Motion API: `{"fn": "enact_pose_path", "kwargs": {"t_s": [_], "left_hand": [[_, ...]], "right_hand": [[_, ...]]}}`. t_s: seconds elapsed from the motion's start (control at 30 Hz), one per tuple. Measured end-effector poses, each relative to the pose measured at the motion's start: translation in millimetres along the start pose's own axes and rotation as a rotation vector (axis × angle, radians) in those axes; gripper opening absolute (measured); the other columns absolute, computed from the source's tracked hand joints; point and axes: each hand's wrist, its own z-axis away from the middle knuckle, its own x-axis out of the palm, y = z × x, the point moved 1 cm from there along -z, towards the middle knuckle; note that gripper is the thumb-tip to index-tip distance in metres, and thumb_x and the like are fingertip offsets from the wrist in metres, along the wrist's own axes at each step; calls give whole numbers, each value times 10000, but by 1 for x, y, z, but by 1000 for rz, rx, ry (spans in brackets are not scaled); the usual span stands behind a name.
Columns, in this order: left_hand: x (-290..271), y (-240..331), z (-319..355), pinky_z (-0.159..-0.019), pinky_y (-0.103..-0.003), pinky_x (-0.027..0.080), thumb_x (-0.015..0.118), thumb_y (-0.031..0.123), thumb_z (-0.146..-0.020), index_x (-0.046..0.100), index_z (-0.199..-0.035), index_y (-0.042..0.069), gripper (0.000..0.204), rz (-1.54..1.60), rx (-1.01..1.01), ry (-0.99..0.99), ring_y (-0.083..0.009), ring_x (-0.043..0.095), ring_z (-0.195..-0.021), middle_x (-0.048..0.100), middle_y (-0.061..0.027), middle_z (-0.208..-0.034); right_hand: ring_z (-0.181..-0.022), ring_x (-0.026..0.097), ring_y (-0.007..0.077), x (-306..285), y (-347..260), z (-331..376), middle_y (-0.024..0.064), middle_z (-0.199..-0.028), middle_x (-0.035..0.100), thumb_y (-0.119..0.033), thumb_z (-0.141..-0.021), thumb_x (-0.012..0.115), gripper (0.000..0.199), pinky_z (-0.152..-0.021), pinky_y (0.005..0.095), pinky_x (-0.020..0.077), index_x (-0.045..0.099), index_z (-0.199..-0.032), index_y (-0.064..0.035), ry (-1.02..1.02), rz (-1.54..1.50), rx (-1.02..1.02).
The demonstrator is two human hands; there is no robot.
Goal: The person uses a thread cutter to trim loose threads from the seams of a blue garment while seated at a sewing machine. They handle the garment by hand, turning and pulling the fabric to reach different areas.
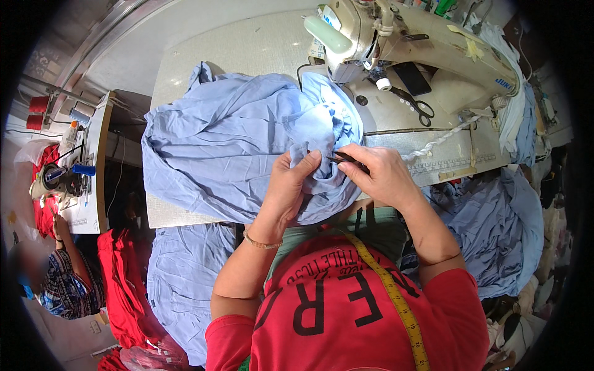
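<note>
A light blue garment (216, 130) lies in loose folds over the sewing table in front of me. My left hand (294, 176) pinches a fold of it between thumb and fingers near the right side of the cloth. In my right hand (380, 173) is a pair of small black thread snips (349, 161), gripped between thumb and fingers. Their two narrow tips point left, slightly apart, close to the pinched cloth. Just beyond both hands, a bright patch of light falls on the bunched fabric. My right palm hides the rear part of the snips.
A sewing machine (427, 43) stands at the far right, with black scissors (411, 102) and a dark phone (413, 78) on its bed. More blue fabric (489, 229) hangs at right and lower left. Another person (68, 278) works at a second machine on the left, beside red cloth (124, 290).
</note>
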Motion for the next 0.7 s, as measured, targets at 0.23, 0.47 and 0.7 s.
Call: {"fn": "enact_pose_path", "kwargs": {"t_s": [0.23, 0.47, 0.7], "left_hand": [[-3, -2, -1, -714, -249, 478, 642, 106, -848, 620, -984, 16, 165, -9, -4, -1, -110, 598, -788, 641, -42, -904], [-2, 1, 0, -709, -245, 473, 640, 119, -852, 618, -977, 15, 164, -42, -12, -7, -103, 593, -777, 639, -38, -893], [-2, 2, 0, -705, -244, 470, 647, 132, -849, 614, -980, 5, 185, -46, -19, -23, -101, 591, -776, 638, -40, -894]], "right_hand": [[-626, 602, 331, 4, 3, -1, 139, -695, 614, -174, -800, 633, 176, -552, 391, 448, 610, -940, -69, 29, -9, -57], [-670, 619, 321, 9, 16, -3, 134, -765, 640, -212, -809, 631, 199, -600, 364, 479, 619, -936, -59, 8, -51, -126], [-654, 609, 294, 27, 25, 2, 125, -730, 623, -192, -799, 658, 230, -618, 309, 473, 606, -943, -21, -81, -555, 135]]}}
